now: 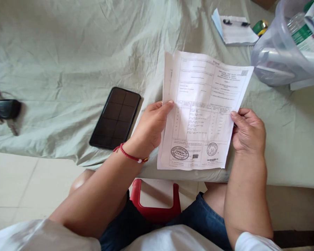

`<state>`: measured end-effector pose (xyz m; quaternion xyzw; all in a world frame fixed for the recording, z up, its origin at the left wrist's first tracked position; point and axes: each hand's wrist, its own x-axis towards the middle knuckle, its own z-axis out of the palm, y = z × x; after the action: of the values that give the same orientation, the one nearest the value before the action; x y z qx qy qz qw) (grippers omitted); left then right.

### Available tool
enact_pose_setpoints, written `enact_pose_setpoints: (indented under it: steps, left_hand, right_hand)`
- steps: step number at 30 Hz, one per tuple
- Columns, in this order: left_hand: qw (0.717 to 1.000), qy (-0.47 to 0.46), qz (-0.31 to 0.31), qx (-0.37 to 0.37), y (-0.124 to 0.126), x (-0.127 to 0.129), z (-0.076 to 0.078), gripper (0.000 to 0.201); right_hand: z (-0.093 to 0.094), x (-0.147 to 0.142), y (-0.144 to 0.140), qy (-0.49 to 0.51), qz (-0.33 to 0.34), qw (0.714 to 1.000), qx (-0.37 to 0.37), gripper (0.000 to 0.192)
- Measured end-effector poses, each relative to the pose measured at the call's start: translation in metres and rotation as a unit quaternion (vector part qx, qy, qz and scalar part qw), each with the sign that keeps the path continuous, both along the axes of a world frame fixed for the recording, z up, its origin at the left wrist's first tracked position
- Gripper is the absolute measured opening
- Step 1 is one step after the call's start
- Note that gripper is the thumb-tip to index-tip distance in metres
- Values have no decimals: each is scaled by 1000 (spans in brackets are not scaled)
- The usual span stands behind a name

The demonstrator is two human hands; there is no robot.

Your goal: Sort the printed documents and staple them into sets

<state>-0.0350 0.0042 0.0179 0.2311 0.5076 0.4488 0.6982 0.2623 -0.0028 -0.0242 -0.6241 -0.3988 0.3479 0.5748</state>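
A few printed sheets of paper (199, 111) are held up in front of me, tilted slightly. The top sheet carries a form with a table, two round stamps near its lower edge and a small square code at its upper right corner. My left hand (153, 125) pinches the left edge, thumb on the front, fingers mostly hidden behind. Gripping the right edge is my right hand (248, 130), its thumb also on the front. Just left of my left hand lies a black smartphone (115, 118), its screen dark. A red string bracelet (131, 157) circles my left wrist.
Grey-green cloth (68, 62) with wrinkles covers the surface. Keys (6, 108) lie at the far left. At the upper right are a notepad (238, 35) with a black pen, a tape measure (260, 28) and a clear plastic bin (272, 62). A red stool (157, 209) shows below.
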Motion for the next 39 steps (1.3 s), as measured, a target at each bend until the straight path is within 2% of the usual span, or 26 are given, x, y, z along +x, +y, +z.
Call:
enact_pose_setpoints:
  steps: [15, 24, 39]
  left_hand:
    - [1000, 2, 1, -7, 0, 0, 1, 22]
    - [1000, 11, -13, -4, 1, -1, -1, 21]
    - [1000, 5, 8, -5, 0, 1, 0, 20]
  right_hand:
    - [7, -9, 0, 15, -29, 999, -3, 50]
    - [-6, 5, 1, -49, -18, 998, 30, 46]
    - [-6, 4, 2, -57, -28, 997, 37, 47]
